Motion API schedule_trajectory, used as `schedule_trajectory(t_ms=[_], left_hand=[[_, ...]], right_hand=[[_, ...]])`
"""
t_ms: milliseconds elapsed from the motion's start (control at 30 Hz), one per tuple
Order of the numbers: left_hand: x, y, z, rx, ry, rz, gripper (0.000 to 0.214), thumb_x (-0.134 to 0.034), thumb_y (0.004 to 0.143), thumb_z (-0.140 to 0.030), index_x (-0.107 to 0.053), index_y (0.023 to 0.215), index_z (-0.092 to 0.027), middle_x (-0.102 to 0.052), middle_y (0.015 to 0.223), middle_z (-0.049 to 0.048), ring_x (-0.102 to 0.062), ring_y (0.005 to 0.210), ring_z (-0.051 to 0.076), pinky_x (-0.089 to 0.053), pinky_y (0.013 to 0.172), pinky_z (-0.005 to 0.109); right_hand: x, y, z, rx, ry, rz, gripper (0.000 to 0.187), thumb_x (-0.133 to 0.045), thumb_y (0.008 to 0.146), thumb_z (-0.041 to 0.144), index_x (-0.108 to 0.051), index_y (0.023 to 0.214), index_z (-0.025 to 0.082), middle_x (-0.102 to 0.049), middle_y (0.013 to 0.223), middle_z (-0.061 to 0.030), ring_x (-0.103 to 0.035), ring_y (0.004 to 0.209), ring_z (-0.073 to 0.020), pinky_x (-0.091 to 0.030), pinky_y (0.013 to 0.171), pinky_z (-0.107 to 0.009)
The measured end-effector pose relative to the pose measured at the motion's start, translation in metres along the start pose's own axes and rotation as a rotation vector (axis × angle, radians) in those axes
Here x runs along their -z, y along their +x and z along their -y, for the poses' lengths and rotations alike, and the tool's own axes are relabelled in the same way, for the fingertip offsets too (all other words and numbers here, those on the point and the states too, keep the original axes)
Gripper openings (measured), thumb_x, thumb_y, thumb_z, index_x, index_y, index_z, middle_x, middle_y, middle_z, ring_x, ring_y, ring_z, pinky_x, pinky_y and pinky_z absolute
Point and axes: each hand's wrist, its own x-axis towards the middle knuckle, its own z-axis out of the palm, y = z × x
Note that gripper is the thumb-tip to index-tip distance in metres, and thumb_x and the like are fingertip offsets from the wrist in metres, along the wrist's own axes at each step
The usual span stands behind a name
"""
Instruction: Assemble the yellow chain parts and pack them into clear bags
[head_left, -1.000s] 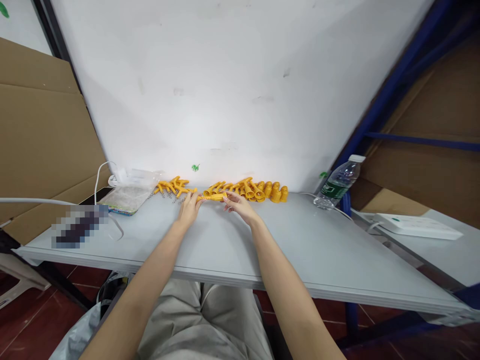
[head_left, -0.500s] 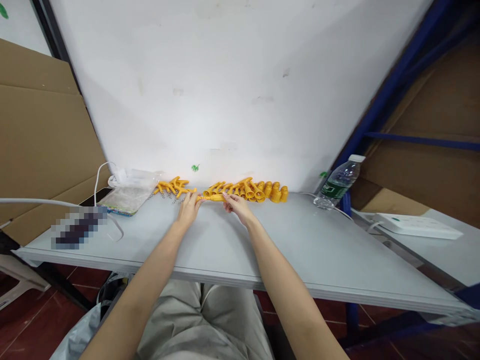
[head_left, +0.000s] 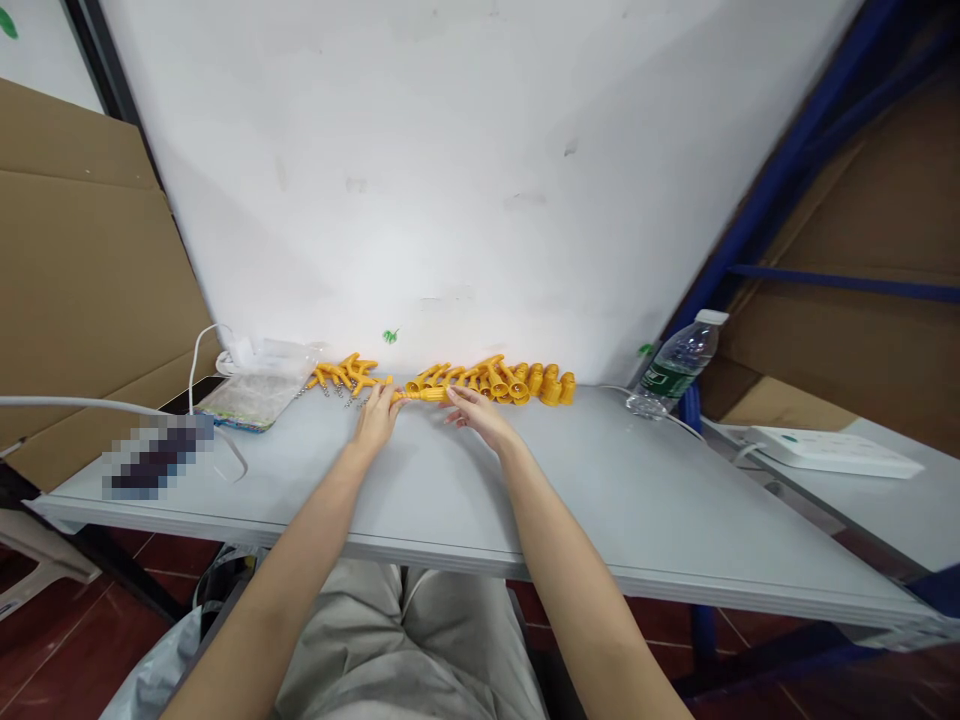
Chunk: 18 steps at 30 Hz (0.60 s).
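Note:
At the back of the table, my left hand (head_left: 376, 415) is closed on the handle end of a yellow plastic corkscrew (head_left: 426, 394), which lies sideways with its ribbed sleeve pointing right. At the sleeve's right end is my right hand (head_left: 480, 412), fingers loosened and apart; whether a fingertip touches the sleeve is hard to tell. Left of my left hand lie several yellow T-shaped handles (head_left: 352, 368) with bare metal spirals. Behind and beside my right hand, a row of yellow corkscrews with flared sleeves (head_left: 499, 380) ends in several loose yellow sleeves (head_left: 553, 388).
A clear plastic bag (head_left: 259, 390), a white cable (head_left: 232, 455) and a blurred dark object (head_left: 157, 458) occupy the left side. On the right stands a tilted water bottle (head_left: 675, 368); beyond it is a white power strip (head_left: 832, 450). A white wall (head_left: 465, 200) rises behind.
My right hand has loosened its pinch on the sleeve, its fingers spreading apart and shifting slightly right. My left hand keeps its hold in the same spot.

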Motion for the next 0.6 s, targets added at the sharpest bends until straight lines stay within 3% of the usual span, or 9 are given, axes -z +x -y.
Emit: schedule_trajectory(t_ms=[67,167,400,600], left_hand=[[-0.0005,0.0,0.0006,0.005,-0.002,-0.007,0.019,-0.051,0.093,-0.031,-0.062,0.106,-0.021,-0.06,0.104,0.0075,-0.061,0.095,0.02,-0.05,0.083,0.032],[-0.0012,0.0,0.0013,0.006,-0.007,-0.009,0.019,-0.052,0.093,-0.031,-0.063,0.105,-0.022,-0.06,0.104,0.0072,-0.061,0.095,0.02,-0.05,0.084,0.032],[-0.0032,0.0001,0.0027,-0.012,-0.009,-0.022,0.019,-0.051,0.093,-0.03,-0.062,0.106,-0.021,-0.06,0.104,0.0076,-0.061,0.097,0.02,-0.05,0.085,0.032],[-0.0031,-0.0001,0.0038,-0.025,0.001,-0.025,0.02,-0.05,0.094,-0.032,-0.062,0.106,-0.021,-0.06,0.104,0.0073,-0.061,0.096,0.02,-0.05,0.084,0.031]], right_hand=[[0.0007,-0.0012,0.0016,0.016,0.005,0.01,0.04,-0.069,0.082,0.036,-0.063,0.119,0.021,-0.071,0.102,-0.0081,-0.064,0.063,-0.0109,-0.049,0.055,-0.022],[0.0004,-0.0016,0.0023,0.048,0.003,0.018,0.041,-0.068,0.083,0.03,-0.063,0.123,0.023,-0.07,0.108,-0.0075,-0.065,0.065,-0.0106,-0.051,0.058,-0.022],[0.001,0.0007,-0.0002,0.067,-0.006,0.015,0.039,-0.071,0.081,0.032,-0.066,0.118,0.023,-0.072,0.1,-0.0064,-0.064,0.064,-0.01,-0.05,0.058,-0.021],[-0.0012,0.0032,-0.0025,0.072,0.007,-0.02,0.033,-0.075,0.075,0.041,-0.069,0.099,0.019,-0.071,0.08,-0.0025,-0.059,0.056,-0.0089,-0.045,0.052,-0.02]])
